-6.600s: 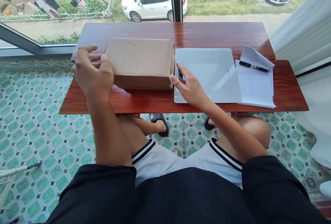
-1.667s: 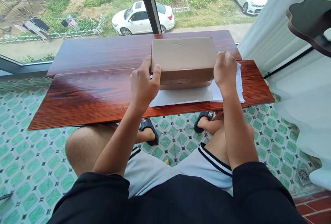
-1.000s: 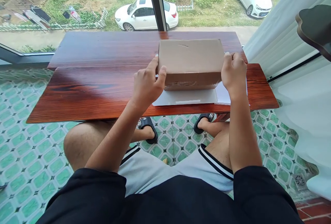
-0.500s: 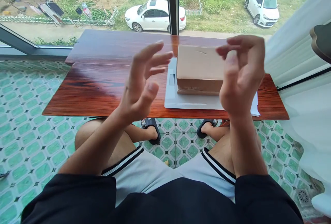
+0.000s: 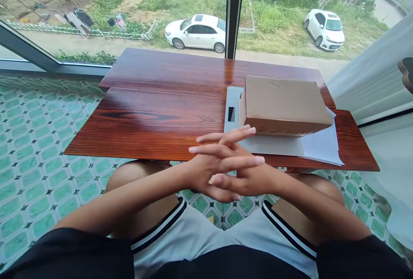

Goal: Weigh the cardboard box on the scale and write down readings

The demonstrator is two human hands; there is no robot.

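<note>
My left hand [image 5: 203,169] and my right hand [image 5: 254,178] meet over my lap, just in front of the table's near edge. Their outstretched fingers cross between one another, and no object shows in either hand. A closed brown cardboard box [image 5: 284,100] lies a little beyond them to the right. Under the box is a flat silver-grey slab [image 5: 232,98] with a small dark rectangle on it. White paper sheets [image 5: 322,143] stick out at the slab's right side.
The reddish-brown wooden table [image 5: 145,115] has two offset boards. Behind it stand a window with a dark frame post [image 5: 234,16] and two white cars outside. A pale curtain [image 5: 377,141] hangs at the right. Green patterned tiles [image 5: 38,141] cover the floor.
Both hands have come down from in front of the box and moved together, from raised and apart to crossed fingers. The view has shifted, showing more of the box and paper.
</note>
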